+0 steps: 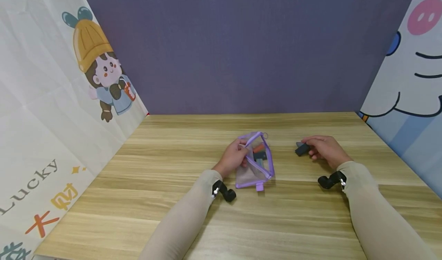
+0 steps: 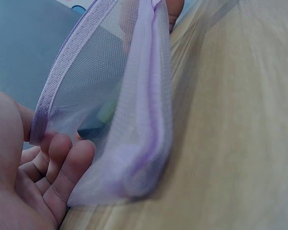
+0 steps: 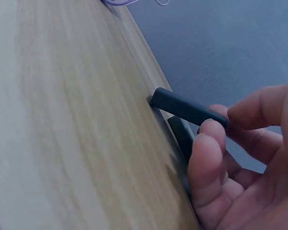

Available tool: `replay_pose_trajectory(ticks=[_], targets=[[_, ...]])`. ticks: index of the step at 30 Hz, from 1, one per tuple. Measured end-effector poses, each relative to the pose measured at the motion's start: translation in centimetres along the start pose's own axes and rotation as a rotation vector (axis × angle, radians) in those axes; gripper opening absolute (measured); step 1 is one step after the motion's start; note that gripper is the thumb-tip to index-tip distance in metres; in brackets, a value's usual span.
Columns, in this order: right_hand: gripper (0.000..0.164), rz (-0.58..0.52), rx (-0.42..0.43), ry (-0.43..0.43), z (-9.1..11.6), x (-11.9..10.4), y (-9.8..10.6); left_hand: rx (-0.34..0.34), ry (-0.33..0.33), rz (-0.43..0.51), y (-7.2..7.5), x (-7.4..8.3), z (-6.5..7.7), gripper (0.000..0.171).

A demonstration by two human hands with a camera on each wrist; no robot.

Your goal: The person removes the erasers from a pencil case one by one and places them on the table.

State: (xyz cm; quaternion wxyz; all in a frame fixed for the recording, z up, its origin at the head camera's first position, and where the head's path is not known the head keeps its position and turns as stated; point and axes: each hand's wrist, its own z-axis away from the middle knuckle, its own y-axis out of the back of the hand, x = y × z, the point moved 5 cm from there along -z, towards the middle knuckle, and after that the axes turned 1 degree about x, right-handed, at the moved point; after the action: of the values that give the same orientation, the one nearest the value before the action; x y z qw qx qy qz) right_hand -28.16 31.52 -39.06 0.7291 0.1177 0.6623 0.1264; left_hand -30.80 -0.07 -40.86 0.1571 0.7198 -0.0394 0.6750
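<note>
Mesh pouch (image 1: 246, 174) sits on table (image 1: 155, 156), its rim pinched by curled left hand (image 1: 231, 158), while right hand (image 1: 324, 149), also curled, pinches dark block (image 3: 182, 105) near one end, so weak grip could drop it.

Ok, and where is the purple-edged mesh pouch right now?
In the head view, the mesh pouch sits just right of centre on the wooden table, its edge pinched by the left grip, with the right grip farther to the right.
</note>
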Motion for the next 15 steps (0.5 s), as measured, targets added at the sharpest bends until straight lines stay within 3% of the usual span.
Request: replay_pose_trajectory(ticks=[15], targets=[[0.050,-0.010,0.067,0.007,-0.05,0.09,0.68,0.005,-0.002,0.010,-0.02,-0.10,-0.08,0.025]])
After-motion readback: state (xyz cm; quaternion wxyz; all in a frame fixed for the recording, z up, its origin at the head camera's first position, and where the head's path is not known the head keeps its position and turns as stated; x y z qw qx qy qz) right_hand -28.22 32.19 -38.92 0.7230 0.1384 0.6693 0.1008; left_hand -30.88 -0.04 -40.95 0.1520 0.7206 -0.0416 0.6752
